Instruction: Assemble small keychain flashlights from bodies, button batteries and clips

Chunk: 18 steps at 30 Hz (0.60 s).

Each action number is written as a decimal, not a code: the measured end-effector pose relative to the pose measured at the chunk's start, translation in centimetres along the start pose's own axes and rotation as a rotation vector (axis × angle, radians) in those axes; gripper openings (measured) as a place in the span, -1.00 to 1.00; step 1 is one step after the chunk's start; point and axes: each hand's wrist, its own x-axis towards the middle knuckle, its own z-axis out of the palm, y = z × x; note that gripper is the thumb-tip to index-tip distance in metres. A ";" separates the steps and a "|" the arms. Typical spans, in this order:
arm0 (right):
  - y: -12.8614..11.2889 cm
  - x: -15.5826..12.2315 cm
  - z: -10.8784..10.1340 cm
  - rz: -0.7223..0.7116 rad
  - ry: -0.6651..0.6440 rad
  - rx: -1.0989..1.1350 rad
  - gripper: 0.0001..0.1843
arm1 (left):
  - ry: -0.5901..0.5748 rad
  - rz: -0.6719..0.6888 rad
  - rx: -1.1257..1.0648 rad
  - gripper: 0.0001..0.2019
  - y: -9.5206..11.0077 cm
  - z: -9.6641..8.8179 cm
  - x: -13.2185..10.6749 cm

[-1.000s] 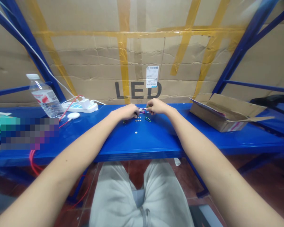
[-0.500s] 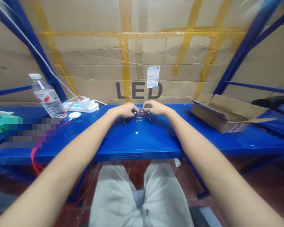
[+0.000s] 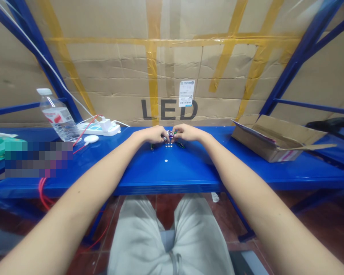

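My left hand (image 3: 152,134) and my right hand (image 3: 187,132) meet at the far middle of the blue metal shelf (image 3: 189,168). Both pinch a bunch of small coloured carabiner clips (image 3: 169,134) held between the fingertips, purple and green showing. Just below the hands lie several small silver rings (image 3: 168,144) and a dark green clip (image 3: 180,145). Another dark clip (image 3: 151,147) lies under my left hand. A single small white disc (image 3: 166,160) rests nearer to me on the shelf.
An open cardboard box (image 3: 278,138) sits at the right. At the left stand a water bottle (image 3: 58,117), a white power strip with plug (image 3: 101,128), a white puck (image 3: 91,139) and red cable (image 3: 41,191). A taped cardboard wall marked LED backs the shelf.
My hands have drawn closer together, and the right hand has moved left so both now close over the clips. The view has shifted slightly.
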 end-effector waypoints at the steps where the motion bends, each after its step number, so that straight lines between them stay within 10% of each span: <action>1: 0.0 0.0 0.0 0.001 -0.002 0.007 -0.90 | -0.005 -0.002 0.002 -0.51 0.1 0.0 0.0; 18: 0.3 0.3 0.0 0.002 -0.036 0.058 -0.96 | -0.134 -0.083 0.063 -0.53 2.3 -1.0 -0.8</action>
